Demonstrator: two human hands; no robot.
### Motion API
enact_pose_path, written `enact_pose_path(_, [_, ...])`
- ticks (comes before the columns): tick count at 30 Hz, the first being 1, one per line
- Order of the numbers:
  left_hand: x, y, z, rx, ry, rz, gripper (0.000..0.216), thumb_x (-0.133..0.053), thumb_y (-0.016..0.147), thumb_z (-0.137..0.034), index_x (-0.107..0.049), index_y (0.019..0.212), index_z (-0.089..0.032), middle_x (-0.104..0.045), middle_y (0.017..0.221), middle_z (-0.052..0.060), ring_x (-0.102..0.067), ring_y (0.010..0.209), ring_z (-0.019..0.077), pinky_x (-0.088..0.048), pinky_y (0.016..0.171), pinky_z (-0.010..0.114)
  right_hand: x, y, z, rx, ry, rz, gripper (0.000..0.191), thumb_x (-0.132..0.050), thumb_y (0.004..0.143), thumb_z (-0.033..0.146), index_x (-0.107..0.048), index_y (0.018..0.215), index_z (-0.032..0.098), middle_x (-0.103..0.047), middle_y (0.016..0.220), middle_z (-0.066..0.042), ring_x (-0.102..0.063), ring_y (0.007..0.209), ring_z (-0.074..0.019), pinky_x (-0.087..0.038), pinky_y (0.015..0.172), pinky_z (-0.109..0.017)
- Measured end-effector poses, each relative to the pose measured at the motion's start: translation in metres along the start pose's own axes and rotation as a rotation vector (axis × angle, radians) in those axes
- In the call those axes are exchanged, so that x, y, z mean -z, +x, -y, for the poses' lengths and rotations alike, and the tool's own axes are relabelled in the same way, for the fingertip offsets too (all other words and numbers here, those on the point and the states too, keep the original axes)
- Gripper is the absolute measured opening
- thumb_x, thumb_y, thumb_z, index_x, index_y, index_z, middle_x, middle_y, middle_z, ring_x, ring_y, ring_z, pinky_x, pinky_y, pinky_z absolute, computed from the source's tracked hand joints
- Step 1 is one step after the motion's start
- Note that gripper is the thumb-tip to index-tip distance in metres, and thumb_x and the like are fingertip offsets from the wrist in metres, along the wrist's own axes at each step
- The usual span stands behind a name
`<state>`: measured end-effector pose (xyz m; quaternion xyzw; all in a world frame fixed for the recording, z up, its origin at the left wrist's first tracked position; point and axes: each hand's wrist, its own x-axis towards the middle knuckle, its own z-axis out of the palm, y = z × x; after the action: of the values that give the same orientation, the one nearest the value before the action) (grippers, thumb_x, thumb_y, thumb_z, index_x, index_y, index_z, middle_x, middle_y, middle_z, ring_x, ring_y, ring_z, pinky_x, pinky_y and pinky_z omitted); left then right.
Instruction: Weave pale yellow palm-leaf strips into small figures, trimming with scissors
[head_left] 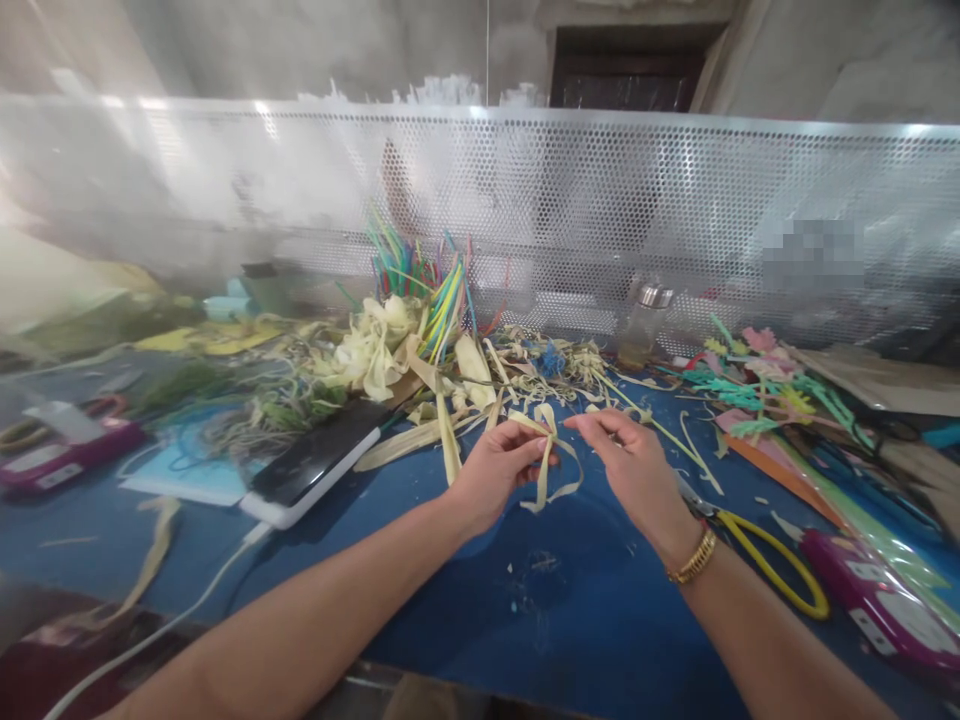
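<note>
My left hand point(502, 458) pinches a pale, husk-like strip point(568, 488) that bends into several loops above the blue table. Just to its right, my right hand point(626, 458) is closed with thumb and fingertips together beside the loops. Whatever sits between those fingertips is too small to make out. A gold band point(696, 558) circles my right wrist. Under that wrist lie yellow-handled scissors point(776, 570), partly hidden by my arm. Behind my hands, more dry strips point(472, 370) and a pale husk bunch point(379, 345) lie heaped.
A tablet point(319, 465) with a white cable lies left. Purple power strips point(71, 455) point(881, 600) lie at both sides. Coloured stems point(442, 290) stand behind the husks, near a glass bottle point(643, 325). Paper flowers point(765, 375) lie right. A perforated metal panel point(487, 190) borders the back.
</note>
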<state>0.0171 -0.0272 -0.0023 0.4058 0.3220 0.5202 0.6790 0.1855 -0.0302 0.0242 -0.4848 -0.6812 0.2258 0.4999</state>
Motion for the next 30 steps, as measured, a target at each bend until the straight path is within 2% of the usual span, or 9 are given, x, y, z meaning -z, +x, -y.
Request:
enact_pose_path(5, [0.0, 0.0, 0.001, 0.032, 0.002, 0.037, 0.026, -0.079, 0.064, -0.031, -0.064, 0.076, -0.014, -0.065, 0.069, 0.002, -0.061, 0.063, 0.01, -0.048, 0.061, 0.02, -0.008, -0.003, -0.002, -0.169, 0.242, 0.13, 0.022, -0.061, 0.081, 0.041, -0.071, 0.084, 0.021, -0.069, 0.091, -0.004, -0.062, 0.088, -0.0201, -0.046, 0.084, -0.036])
enact_pose_path(12, [0.0, -0.002, 0.0, 0.074, -0.005, 0.058, 0.025, -0.08, 0.063, -0.03, -0.066, 0.075, -0.013, -0.066, 0.069, 0.003, -0.062, 0.063, 0.0093, -0.046, 0.059, 0.018, -0.012, -0.005, -0.001, -0.239, 0.279, 0.131, 0.022, -0.066, 0.075, 0.038, -0.07, 0.088, 0.02, -0.07, 0.089, -0.004, -0.062, 0.084, -0.0194, -0.048, 0.08, -0.035])
enact_pose_path(19, [0.001, -0.001, 0.0, 0.084, -0.008, 0.084, 0.029, -0.077, 0.067, -0.038, -0.069, 0.076, -0.012, -0.066, 0.07, 0.005, -0.062, 0.065, 0.0113, -0.048, 0.06, 0.021, -0.012, -0.004, 0.001, -0.261, 0.285, 0.124, 0.023, -0.067, 0.075, 0.037, -0.069, 0.089, 0.02, -0.07, 0.087, -0.004, -0.061, 0.081, -0.0183, -0.047, 0.079, -0.035])
enact_pose_path(26, [0.002, -0.001, -0.002, 0.114, 0.068, 0.036, 0.033, -0.08, 0.061, -0.04, -0.066, 0.072, -0.012, -0.063, 0.066, 0.003, -0.061, 0.066, 0.0118, -0.044, 0.055, 0.019, -0.014, -0.006, -0.005, -0.236, 0.255, 0.152, 0.027, -0.067, 0.075, 0.041, -0.069, 0.092, 0.02, -0.07, 0.091, -0.004, -0.061, 0.082, -0.0183, -0.047, 0.08, -0.034])
enact_pose_path(30, [0.003, 0.001, 0.001, 0.093, 0.094, -0.001, 0.031, -0.08, 0.061, -0.039, -0.066, 0.069, -0.013, -0.066, 0.07, 0.004, -0.059, 0.064, 0.0098, -0.043, 0.055, 0.019, -0.014, -0.005, -0.004, -0.26, 0.272, 0.199, 0.027, -0.066, 0.076, 0.042, -0.068, 0.091, 0.019, -0.069, 0.084, -0.003, -0.06, 0.078, -0.017, -0.047, 0.077, -0.032])
